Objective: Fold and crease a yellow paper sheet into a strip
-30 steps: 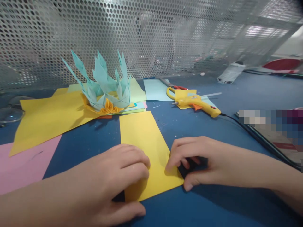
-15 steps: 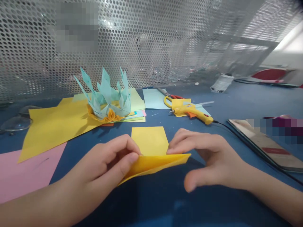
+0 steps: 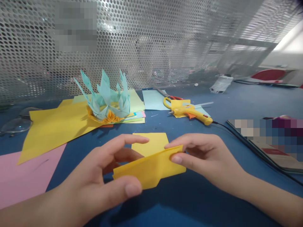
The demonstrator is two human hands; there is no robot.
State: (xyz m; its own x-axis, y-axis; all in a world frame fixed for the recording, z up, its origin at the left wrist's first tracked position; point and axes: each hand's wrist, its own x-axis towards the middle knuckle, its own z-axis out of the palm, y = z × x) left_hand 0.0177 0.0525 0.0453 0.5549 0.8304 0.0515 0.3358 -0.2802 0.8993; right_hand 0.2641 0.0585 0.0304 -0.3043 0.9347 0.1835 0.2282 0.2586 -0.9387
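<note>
Yellow paper strip — near half lifted off the blue bench in front of the glue gun, left hand and right hand each in pinching grip at an end, steadying the fold.

You have a golden-yellow paper strip before you, its far flap a paler yellow. The bench under it is deep blue. To your left lies a pink sheet, and beyond it a large yellow sheet. The paper crown is pale turquoise with an orange base, set on a stack of pale green, yellow and pink sheets. The glue gun is yellow with an orange trigger. The perforated screen is silver-grey, dotted with round holes.
</note>
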